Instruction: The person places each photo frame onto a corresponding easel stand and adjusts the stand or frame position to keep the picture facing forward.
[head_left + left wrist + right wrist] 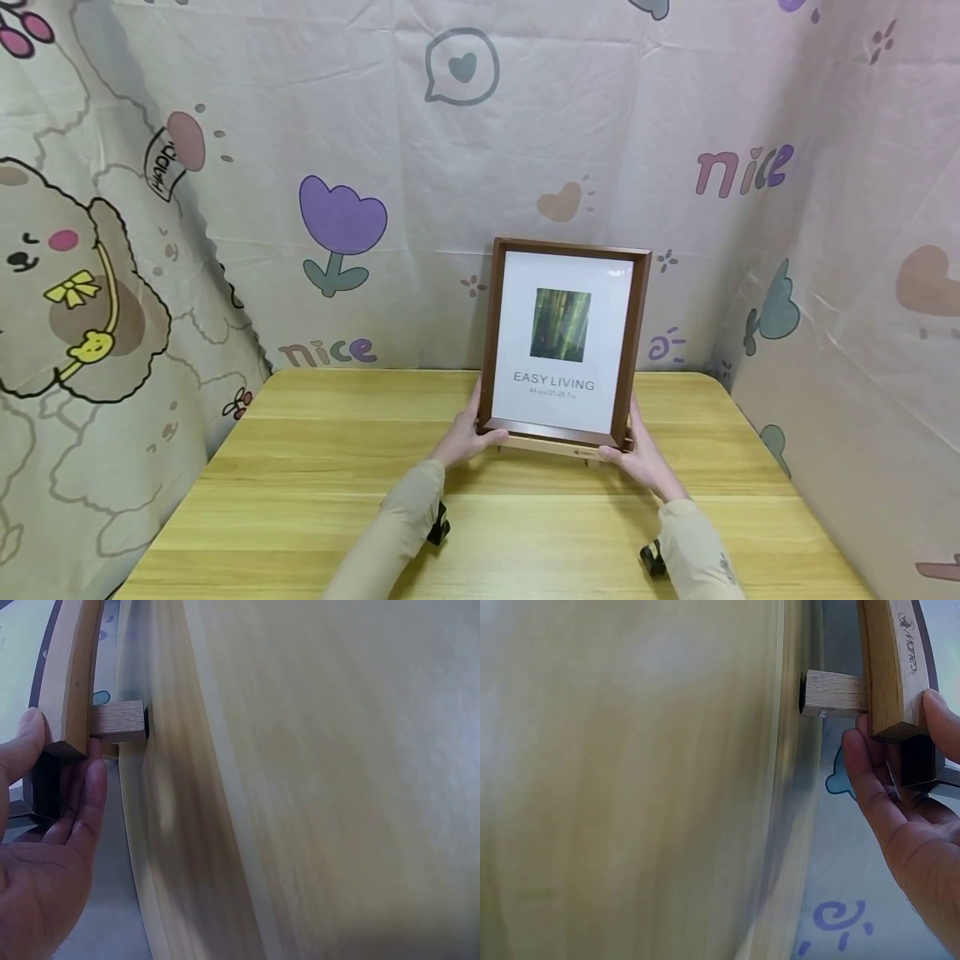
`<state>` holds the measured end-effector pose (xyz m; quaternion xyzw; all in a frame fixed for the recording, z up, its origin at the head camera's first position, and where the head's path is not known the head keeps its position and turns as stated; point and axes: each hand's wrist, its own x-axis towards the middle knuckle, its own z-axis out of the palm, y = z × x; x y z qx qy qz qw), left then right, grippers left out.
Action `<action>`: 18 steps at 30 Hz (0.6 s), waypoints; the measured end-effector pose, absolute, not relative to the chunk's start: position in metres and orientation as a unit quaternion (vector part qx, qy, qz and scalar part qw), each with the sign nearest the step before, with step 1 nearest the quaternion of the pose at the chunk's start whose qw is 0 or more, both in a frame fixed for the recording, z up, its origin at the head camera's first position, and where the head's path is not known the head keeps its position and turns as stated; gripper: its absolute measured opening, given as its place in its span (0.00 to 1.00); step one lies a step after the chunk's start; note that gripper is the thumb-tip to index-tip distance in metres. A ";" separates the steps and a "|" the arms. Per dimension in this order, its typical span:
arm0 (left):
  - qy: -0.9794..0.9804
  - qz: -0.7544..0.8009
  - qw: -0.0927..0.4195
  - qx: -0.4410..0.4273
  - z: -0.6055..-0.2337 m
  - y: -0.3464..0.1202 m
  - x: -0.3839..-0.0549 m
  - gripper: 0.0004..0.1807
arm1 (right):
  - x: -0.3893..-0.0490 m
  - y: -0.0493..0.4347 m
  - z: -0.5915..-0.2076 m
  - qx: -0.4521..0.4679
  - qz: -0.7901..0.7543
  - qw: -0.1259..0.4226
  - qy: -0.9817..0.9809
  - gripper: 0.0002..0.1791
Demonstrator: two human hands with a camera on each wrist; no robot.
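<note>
A brown picture frame [517,333] with a small bamboo picture and the words "EASY LIVING" stands upright, leaning slightly back. Under its bottom edge runs the light ledge of a wooden stand [546,447]; short legs of it show in both wrist views. My left hand [465,435] grips the frame's lower left corner, thumb in front and fingers behind. At the lower right corner, my right hand [639,454] holds on the same way. Close up, the left thumb [26,739] and the right thumb [941,720] lie at the ends of the stand's ledge [892,667].
The wooden table [315,500] reaches back to a patterned cloth [420,275] hanging behind it, close to the frame. More cloth hangs along the left and right sides. A black wrist device [438,525] sits at each sleeve.
</note>
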<state>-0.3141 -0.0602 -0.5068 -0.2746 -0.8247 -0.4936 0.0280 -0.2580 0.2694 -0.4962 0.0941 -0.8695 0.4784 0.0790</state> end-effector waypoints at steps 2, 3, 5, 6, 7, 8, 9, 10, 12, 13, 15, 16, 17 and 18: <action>-0.828 -0.492 0.023 -0.268 -0.507 -0.061 -0.314 0.63 | -0.258 0.268 -0.496 0.093 0.478 0.078 -0.870 0.67; -0.828 -0.494 0.018 -0.264 -0.507 -0.062 -0.314 0.63 | -0.258 0.268 -0.495 0.094 0.476 0.078 -0.871 0.67; -0.823 -0.509 0.000 -0.251 -0.506 -0.063 -0.314 0.63 | -0.258 0.267 -0.495 0.095 0.475 0.076 -0.872 0.68; -0.821 -0.514 -0.004 -0.248 -0.506 -0.064 -0.313 0.63 | -0.258 0.266 -0.494 0.096 0.476 0.076 -0.871 0.68; -0.822 -0.513 -0.004 -0.246 -0.506 -0.064 -0.313 0.63 | -0.258 0.265 -0.494 0.097 0.477 0.075 -0.870 0.68; -0.821 -0.517 -0.006 -0.243 -0.505 -0.065 -0.313 0.63 | -0.258 0.265 -0.494 0.098 0.479 0.075 -0.869 0.68; -0.820 -0.519 -0.006 -0.242 -0.505 -0.066 -0.312 0.63 | -0.259 0.264 -0.494 0.099 0.479 0.073 -0.869 0.68; -0.821 -0.519 -0.007 -0.238 -0.505 -0.066 -0.312 0.63 | -0.259 0.263 -0.494 0.098 0.480 0.072 -0.869 0.68; -0.821 -0.520 -0.006 -0.235 -0.505 -0.068 -0.311 0.63 | -0.260 0.261 -0.494 0.097 0.482 0.070 -0.868 0.68; -0.823 -0.518 -0.005 -0.232 -0.506 -0.069 -0.311 0.63 | -0.260 0.260 -0.494 0.096 0.480 0.067 -0.869 0.68; -0.827 -0.516 -0.003 -0.226 -0.506 -0.071 -0.310 0.63 | -0.261 0.258 -0.494 0.092 0.479 0.062 -0.871 0.68; -0.829 -0.513 -0.001 -0.223 -0.506 -0.073 -0.309 0.63 | -0.261 0.257 -0.494 0.092 0.481 0.059 -0.870 0.67; -0.830 -0.511 0.002 -0.222 -0.506 -0.074 -0.308 0.63 | -0.262 0.255 -0.494 0.091 0.482 0.056 -0.870 0.67; -0.833 -0.507 0.006 -0.221 -0.506 -0.076 -0.308 0.63 | -0.263 0.255 -0.494 0.093 0.481 0.053 -0.870 0.67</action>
